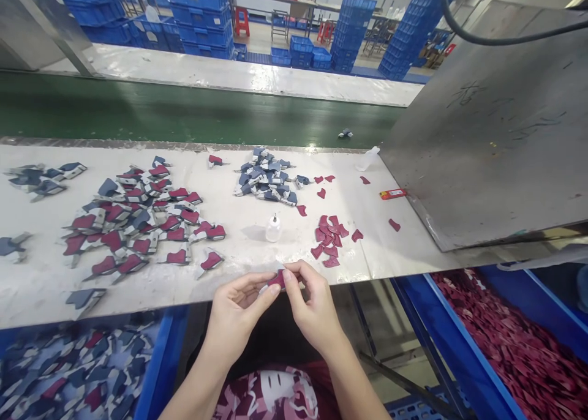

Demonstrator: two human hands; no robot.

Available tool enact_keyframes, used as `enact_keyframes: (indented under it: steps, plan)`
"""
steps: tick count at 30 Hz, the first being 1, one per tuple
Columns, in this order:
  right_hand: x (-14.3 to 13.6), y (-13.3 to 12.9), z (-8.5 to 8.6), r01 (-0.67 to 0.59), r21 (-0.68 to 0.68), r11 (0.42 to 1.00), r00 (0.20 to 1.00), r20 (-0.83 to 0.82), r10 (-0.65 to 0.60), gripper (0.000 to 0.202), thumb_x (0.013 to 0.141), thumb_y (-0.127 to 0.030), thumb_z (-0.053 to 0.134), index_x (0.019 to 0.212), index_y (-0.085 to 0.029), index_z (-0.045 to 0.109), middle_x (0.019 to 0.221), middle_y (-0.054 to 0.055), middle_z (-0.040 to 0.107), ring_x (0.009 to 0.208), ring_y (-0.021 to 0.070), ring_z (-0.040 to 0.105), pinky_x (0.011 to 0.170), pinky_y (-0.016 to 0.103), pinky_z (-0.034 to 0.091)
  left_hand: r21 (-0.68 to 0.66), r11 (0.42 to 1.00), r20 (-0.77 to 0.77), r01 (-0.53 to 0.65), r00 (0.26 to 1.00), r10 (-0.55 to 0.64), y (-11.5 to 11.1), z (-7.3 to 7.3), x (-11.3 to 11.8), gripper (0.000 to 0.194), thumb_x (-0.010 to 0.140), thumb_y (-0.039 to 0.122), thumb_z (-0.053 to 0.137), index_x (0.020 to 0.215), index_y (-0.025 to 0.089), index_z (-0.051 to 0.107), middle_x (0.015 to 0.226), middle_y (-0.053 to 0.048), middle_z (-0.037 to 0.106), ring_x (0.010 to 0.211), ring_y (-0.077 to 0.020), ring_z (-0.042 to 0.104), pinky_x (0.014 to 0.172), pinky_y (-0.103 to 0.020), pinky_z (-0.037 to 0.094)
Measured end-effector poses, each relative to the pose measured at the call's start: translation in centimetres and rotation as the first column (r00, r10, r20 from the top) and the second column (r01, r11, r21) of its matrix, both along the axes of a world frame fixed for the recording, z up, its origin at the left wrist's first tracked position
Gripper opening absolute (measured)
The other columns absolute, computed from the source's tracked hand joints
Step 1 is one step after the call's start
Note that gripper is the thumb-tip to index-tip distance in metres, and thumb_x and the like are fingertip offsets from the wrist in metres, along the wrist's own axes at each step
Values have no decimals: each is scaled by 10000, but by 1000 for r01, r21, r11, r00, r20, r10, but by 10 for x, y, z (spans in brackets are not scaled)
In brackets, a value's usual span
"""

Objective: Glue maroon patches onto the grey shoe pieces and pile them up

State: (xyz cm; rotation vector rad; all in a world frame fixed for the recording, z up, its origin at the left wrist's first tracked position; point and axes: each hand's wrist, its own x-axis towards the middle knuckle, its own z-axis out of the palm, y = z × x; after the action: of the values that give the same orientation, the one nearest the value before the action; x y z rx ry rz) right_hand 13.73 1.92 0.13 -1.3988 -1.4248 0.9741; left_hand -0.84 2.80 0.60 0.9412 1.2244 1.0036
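Observation:
Both my hands meet at the table's front edge around one small plastic part (277, 278) with a dark red face. My left hand (241, 300) pinches its left side, and my right hand (310, 303) presses on the red face with the thumb. Fingers cover much of the part. Just beyond stands a small clear bottle (272, 229) with a dark tip. To the right lies a heap of loose dark red pieces (328, 239). At the left spreads a big pile of grey-and-white parts (133, 218), many with red faces. Behind the bottle is a pile of blue-grey parts (264, 175).
A green conveyor belt (206, 117) runs behind the white table (257, 255), carrying one part (345, 133). A metal panel (496, 126) slants up at the right. Blue bins flank me: parts in the left bin (158, 365), red pieces in the right bin (463, 346).

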Motion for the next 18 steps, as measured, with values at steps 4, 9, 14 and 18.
enact_keyframes:
  steps: [4,9,14,18]
  plan:
    - [-2,1,-1,21,35,999,1000,6,-21,173,905,-350,607,935,-180,620,813,20,621,747,154,579,696,271,467,58,998,-10,-20,1000,21,-1,0,-2,249,686,303,825,896,178,779,912,-71,793,866,-237,759,800,-284,629]
    - [-4,2,-1,17,17,1000,987,-161,-14,155,918,-344,591,893,-192,600,768,-5,583,714,137,537,682,262,443,102,993,-17,66,998,-64,-1,2,-9,181,739,299,792,894,204,791,918,-66,790,872,-238,756,796,-290,629]
    - [-8,5,1,-40,-70,997,924,-382,10,204,902,-381,627,842,-186,616,743,-22,560,692,119,500,672,251,420,90,987,-71,131,990,-125,3,5,-21,154,739,319,789,865,232,807,870,-54,785,751,-204,744,682,-251,620]
    - [-10,11,-1,-49,-71,996,916,-402,17,308,977,-396,494,807,-181,635,725,-9,560,707,131,542,676,261,431,99,986,-234,135,966,-109,21,13,-43,235,723,406,780,853,214,818,771,-64,776,667,-205,708,602,-266,593]
